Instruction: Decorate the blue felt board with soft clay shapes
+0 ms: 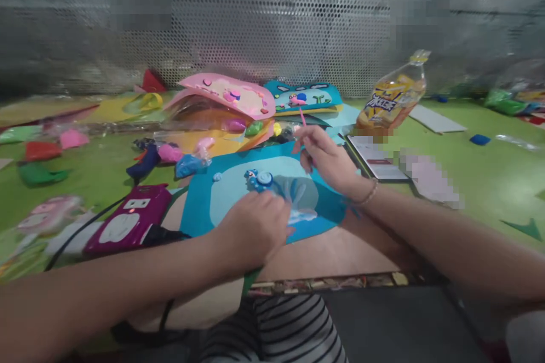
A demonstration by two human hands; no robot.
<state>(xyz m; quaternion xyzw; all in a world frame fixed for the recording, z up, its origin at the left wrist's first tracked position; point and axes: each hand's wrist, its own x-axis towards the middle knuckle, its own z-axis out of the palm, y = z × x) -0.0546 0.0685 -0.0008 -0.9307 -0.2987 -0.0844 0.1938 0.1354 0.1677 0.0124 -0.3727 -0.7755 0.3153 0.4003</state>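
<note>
My right hand [326, 159] is raised over the right part of a blue paper card [198, 198]. A thin pink stick [302, 116] stands up from its pinched fingers. My left hand [258, 224] is curled, knuckles up, over the card's lower middle, and its fingertips are hidden. On the card's pale blue centre lies a small blue clay figure [259, 179] with a round, coiled part. A small light blue clay piece [217, 177] sits to its left. Pale blue and white strands [296, 193] show blurred between my hands.
Behind the card are a pink decorated card [227, 93], a blue decorated card [304, 96] and bags of coloured clay [191, 164]. A purple device [128, 218] with a cable lies left. A tablet [377, 157] and a plastic bottle [394, 93] stand right of it.
</note>
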